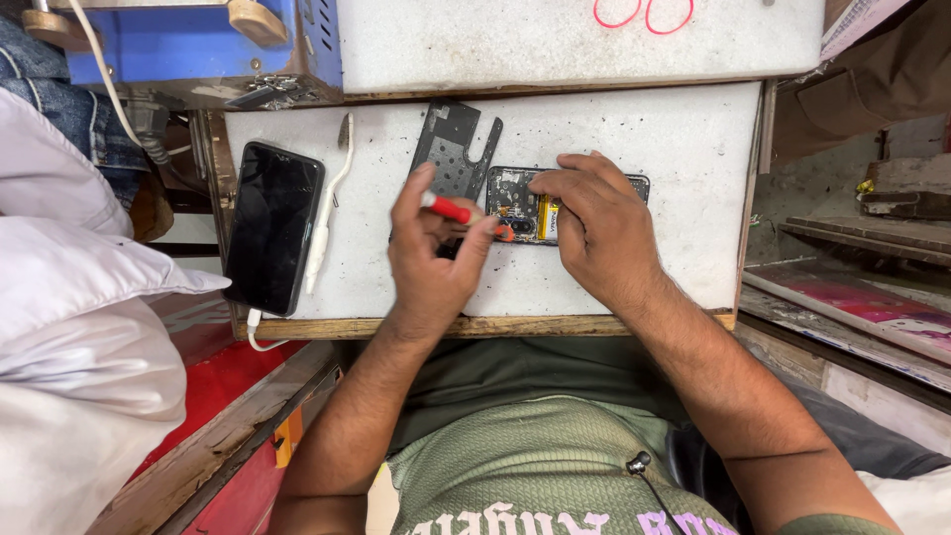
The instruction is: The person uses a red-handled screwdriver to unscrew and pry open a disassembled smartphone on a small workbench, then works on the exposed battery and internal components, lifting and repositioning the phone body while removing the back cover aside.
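Phone (pixel 525 208) perhaps half-hidden under hands (pixel 604 233)

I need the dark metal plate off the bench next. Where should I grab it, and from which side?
Probably by the far, upper end of the dark metal plate, coming from the back of the white bench. That end lies bare and flat, while its near end runs under the left hand holding the red screwdriver.
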